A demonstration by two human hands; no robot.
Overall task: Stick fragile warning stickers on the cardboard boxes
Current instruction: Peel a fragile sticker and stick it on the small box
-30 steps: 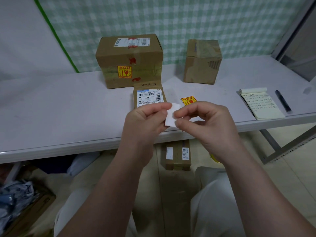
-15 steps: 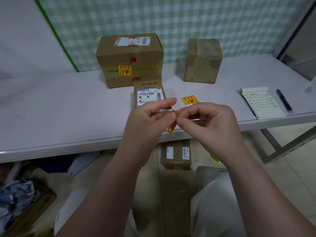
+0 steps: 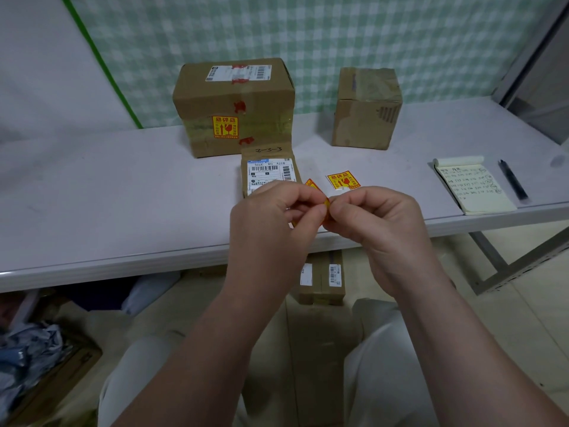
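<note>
Pinched between both hands: one yellow-and-red fragile sticker point(image 3: 325, 208), mostly hidden behind the fingertips, only slivers of it showing. Left hand point(image 3: 271, 220) and right hand point(image 3: 378, 220) pressed together at thumb and forefinger, curled on the sticker, raised above the near edge of the surface point(image 3: 123, 195). Directly behind the hands, the small cardboard box point(image 3: 269, 167), flat on the surface, white shipping label up, handwriting along its far edge.

Stickers counted: three. One in the hands; a second sticker point(image 3: 343, 180) lying on the surface just right of the small cardboard box, beyond the right hand; a third sticker point(image 3: 225, 127) already stuck on the front face of the large cardboard box point(image 3: 234, 106).

Boxes on the surface counted: three. Large cardboard box touching the far end of the small cardboard box; cube box point(image 3: 366, 107) well to the right of it and apart. One more taped box point(image 3: 321, 278) on the floor, below the surface edge, nearer than the small cardboard box.

Far right of the small cardboard box: one notepad point(image 3: 474, 186), one black pen point(image 3: 513, 184) beside it.
</note>
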